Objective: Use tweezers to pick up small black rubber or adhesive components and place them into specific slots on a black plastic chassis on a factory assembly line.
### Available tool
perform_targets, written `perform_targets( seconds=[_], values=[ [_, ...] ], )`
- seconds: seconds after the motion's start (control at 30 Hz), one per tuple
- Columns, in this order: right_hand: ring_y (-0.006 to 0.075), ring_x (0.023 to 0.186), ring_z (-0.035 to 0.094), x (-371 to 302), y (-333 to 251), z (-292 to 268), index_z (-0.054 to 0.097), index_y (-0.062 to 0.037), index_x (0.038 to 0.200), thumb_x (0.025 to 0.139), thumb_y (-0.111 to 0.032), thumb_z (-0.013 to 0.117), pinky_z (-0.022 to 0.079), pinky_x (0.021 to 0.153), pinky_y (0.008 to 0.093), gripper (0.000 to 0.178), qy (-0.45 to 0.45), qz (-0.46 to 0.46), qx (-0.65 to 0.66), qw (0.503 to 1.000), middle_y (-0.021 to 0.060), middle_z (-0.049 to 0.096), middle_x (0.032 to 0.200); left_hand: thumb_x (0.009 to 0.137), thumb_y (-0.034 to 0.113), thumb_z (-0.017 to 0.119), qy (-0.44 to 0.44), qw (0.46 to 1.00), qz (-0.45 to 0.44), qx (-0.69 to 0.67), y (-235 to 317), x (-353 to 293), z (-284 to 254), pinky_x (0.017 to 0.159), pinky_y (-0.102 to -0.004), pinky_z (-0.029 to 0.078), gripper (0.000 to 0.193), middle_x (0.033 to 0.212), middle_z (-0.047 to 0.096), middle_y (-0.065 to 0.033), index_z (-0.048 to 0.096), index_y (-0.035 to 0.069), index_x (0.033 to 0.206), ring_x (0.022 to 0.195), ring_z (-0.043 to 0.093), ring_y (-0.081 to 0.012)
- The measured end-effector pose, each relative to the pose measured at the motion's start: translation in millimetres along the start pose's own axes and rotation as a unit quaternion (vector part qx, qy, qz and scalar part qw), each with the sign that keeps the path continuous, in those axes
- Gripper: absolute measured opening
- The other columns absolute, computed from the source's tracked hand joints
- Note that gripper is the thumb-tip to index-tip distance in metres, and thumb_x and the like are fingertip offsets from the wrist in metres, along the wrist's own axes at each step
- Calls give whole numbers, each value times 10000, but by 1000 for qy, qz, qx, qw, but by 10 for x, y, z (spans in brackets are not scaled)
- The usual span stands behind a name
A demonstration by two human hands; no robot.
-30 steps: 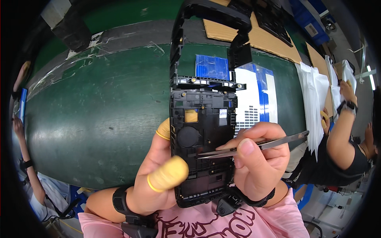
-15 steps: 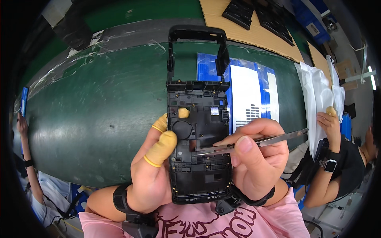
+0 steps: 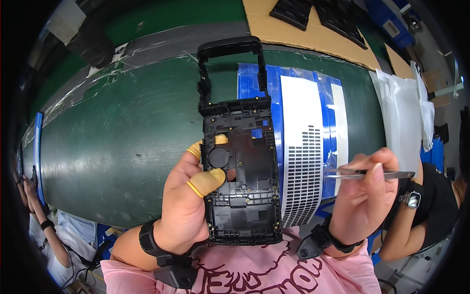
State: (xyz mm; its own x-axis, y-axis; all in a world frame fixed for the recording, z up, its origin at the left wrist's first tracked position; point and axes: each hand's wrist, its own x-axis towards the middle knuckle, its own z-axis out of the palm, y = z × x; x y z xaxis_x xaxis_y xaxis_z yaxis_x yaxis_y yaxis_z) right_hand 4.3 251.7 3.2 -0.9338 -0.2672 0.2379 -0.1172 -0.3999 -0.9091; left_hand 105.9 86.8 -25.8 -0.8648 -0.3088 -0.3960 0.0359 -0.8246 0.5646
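Observation:
My left hand (image 3: 188, 201), with yellow finger cots on thumb and forefinger, grips a black plastic housing (image 3: 249, 169) by its left edge. The housing is a long moulded shell with an open frame at its far end, small brass inserts, a round recess and a square cut-out. To its right my right hand (image 3: 364, 201) pinches metal tweezers (image 3: 391, 174), their tips pointing left and apart from the housing. Between the two hands lies a white sheet (image 3: 303, 147) with rows of small black rectangular stickers. Whether the tweezer tips hold anything is too blurred to tell.
Under the sheet are blue backing pieces (image 3: 252, 81) on the green table (image 3: 117, 142). Black plastic parts (image 3: 291, 13) rest on cardboard (image 3: 264, 19) at the far right. White bags (image 3: 399, 117) lie by a co-worker (image 3: 426, 210) at right; another person (image 3: 54, 240) works at left.
My right hand has drawn the tweezers away from the housing to the right, over the sticker sheet's right side. A pale square patch seen on the housing no longer shows. The housing has shifted slightly left.

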Motion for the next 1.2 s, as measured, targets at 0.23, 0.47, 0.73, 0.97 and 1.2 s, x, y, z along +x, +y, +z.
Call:
perform_targets(
  seconds=[0.23,0.47,0.73,0.97,1.2],
  values=[
    [81,487,399,120,-45,-359,466,15,983,822,-90,478,361,532,206,192,63,-45,-20,997,145,567,672,769,38,430,-19,1000,-5,9,4,0,43,718,-300,489,349,938,499,-124,385,-6,1112,826,524,-155],
    [83,471,398,75,-77,-255,467,10,956,824,-107,489,358,524,204,179,84,-21,-24,996,147,560,661,859,172,426,-51,998,0,-45,-60,-10,20,758,-321,466,344,996,494,-99,372,16,1160,895,497,-174],
    [85,474,431,2,-51,22,450,11,901,814,-115,505,406,497,209,163,-37,41,-7,998,150,561,673,874,210,403,-76,996,-7,-53,-59,-21,19,829,-354,423,385,1074,460,-106,327,15,1198,927,479,-188],
    [116,483,497,-73,117,369,435,39,892,758,-72,567,466,517,241,218,-87,111,-42,989,189,586,707,862,191,433,-91,995,8,-50,-6,-84,5,874,-360,386,415,1124,438,-112,298,17,1215,996,458,-199],
    [126,508,519,-102,134,424,442,43,861,735,-62,588,434,475,205,220,-113,105,-60,986,232,584,716,855,170,445,-114,992,12,-47,25,-128,-16,913,-363,346,450,1190,395,-143,262,21,1239,1075,427,-223]
  ],
)
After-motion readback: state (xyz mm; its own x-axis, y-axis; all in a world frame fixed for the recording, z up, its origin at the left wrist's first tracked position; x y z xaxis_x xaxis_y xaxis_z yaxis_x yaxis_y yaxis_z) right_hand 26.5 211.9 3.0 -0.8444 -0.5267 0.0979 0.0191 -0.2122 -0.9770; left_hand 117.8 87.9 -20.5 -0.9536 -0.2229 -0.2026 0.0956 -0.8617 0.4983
